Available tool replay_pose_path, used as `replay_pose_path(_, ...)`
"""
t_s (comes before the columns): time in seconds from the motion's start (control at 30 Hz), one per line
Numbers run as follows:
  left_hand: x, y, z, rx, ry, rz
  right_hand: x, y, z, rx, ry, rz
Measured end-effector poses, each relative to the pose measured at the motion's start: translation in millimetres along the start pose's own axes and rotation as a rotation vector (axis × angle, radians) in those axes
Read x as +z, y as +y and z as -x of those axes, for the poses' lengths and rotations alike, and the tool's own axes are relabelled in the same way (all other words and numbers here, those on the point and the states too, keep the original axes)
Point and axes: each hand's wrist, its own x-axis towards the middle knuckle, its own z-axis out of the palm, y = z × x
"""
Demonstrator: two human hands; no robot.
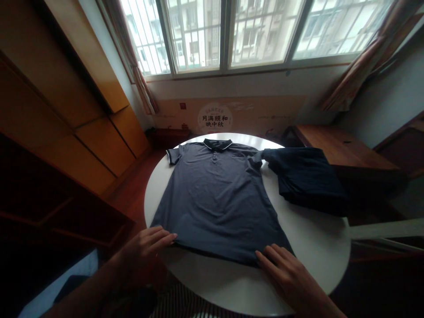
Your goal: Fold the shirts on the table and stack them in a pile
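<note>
A dark grey-blue polo shirt (215, 198) lies spread out, front up, on a round white table (318, 238). Its black collar with white trim points away from me, toward the window, and its hem faces me. At the hem's left corner, my left hand (154, 240) is closed on the fabric, with its thumb partly hidden. My right hand (280, 263) grips the hem near its right corner, the fingers bent over the edge. Both sleeves lie out to the sides, the right one bunched.
Folded dark navy cloth (303, 179) lies at the table's right side, touching the shirt's right sleeve. Beyond the table are a wooden desk (344, 145) on the right, a printed cardboard panel (265, 112) below the window, and wooden cabinets (96, 145) on the left.
</note>
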Motion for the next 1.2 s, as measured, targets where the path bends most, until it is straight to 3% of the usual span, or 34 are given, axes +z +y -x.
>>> replay_pose_path(0.3,4,-8,19,0.081,-0.027,-0.102,-10,8,7,-0.059,-0.005,-0.002)
replay_pose_path(0.57,12,-7,39,0.041,-0.05,-0.192,-8,-6,4,-0.125,0.002,0.064)
replay_pose_path(0.73,9,-8,52,-0.024,0.051,-0.167,-5,-5,-4,-0.054,-0.031,0.061)
replay_pose_path(0.87,2,-4,62,-0.052,0.054,-0.136,-13,-1,0,0.002,-0.08,0.021)
replay_pose_path(1.07,8,-2,63,-0.107,0.066,-0.136,-18,4,12,0.062,-0.033,0.085)
replay_pose_path(1.2,25,0,54,-0.296,0.132,-0.174,-22,5,14,0.087,0.017,0.156)
